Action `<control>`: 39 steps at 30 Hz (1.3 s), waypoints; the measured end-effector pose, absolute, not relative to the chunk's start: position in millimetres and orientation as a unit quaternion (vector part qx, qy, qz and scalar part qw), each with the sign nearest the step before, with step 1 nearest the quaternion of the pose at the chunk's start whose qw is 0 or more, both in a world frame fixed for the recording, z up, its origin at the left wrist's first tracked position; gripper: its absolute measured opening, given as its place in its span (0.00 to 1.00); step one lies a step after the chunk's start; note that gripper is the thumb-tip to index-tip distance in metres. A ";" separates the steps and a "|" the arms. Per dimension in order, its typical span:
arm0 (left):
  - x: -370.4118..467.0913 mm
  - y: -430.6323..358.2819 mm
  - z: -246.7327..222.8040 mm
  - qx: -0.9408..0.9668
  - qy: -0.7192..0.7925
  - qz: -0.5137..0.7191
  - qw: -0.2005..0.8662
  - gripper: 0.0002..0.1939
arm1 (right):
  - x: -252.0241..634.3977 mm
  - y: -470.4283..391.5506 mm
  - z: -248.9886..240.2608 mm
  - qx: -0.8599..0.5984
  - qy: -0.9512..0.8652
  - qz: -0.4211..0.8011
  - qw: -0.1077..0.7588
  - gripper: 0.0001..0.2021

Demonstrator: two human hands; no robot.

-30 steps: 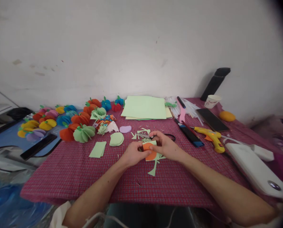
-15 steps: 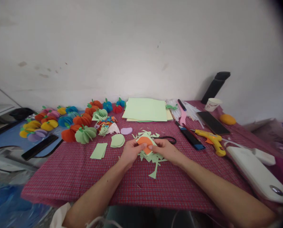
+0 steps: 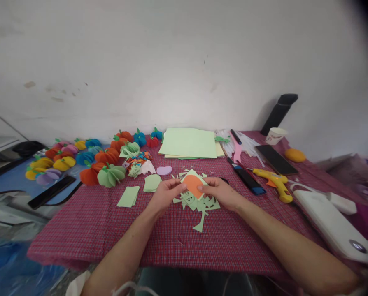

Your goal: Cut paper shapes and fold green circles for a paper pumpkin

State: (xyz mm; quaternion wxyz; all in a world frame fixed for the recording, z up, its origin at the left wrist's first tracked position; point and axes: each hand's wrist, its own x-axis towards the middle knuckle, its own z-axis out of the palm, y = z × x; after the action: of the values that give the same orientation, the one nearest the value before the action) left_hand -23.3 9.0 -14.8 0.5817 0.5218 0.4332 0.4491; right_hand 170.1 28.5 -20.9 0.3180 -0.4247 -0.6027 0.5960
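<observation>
Between both hands I hold an orange paper cutout (image 3: 193, 185) with a rounded edge, laid over light green paper (image 3: 189, 173) whose corners stick out around it. My left hand (image 3: 168, 190) pinches the left edge, thumb on top. On the right edge my right hand (image 3: 217, 190) grips with its thumb pressed on the orange. Beneath lies a heap of green paper scraps (image 3: 199, 202). Scissors (image 3: 224, 180) show only a bit of black handle behind my right hand. To the left are rounded green cutouts (image 3: 152, 183) and green rectangles (image 3: 129, 196).
Colourful paper pumpkins (image 3: 111, 175) crowd the left. Green sheets (image 3: 190, 142) lie at the back, with a lilac cutout (image 3: 164, 170) nearer. On the right are a yellow glue gun (image 3: 275, 181), a box cutter (image 3: 247, 179), a phone (image 3: 276, 159), a paper cup (image 3: 276, 135) and a white device (image 3: 332, 222).
My hands have spread slightly apart, and the orange cutout has turned and risen a little, so more of it shows. My right hand now covers most of the scissors' handle.
</observation>
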 end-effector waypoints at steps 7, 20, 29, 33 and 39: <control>-17.1 6.6 -19.1 0.527 0.433 0.418 0.600 0.16 | 168.9 26.9 -22.9 -0.415 -0.654 0.564 0.286 0.13; -13.3 5.2 -25.5 0.498 0.440 0.441 0.603 0.15 | 164.4 27.4 -31.6 -0.415 -0.667 0.532 0.314 0.13; -11.5 0.1 -25.7 0.510 0.410 0.385 0.651 0.13 | 165.7 21.8 -21.3 -0.381 -0.727 0.506 0.267 0.11; -10.1 1.2 -26.8 0.501 0.400 0.402 0.654 0.13 | 162.7 21.0 -21.0 -0.389 -0.720 0.500 0.283 0.13; -10.6 4.9 -29.2 0.451 0.410 0.473 0.636 0.15 | 159.7 19.4 -20.5 -0.405 -0.691 0.516 0.304 0.16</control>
State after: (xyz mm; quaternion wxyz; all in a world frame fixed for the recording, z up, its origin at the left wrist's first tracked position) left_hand -10.6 4.9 -29.2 0.6364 0.4508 0.4097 0.4732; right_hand 159.7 19.4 -20.5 0.3040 -0.4051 -0.6908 0.5160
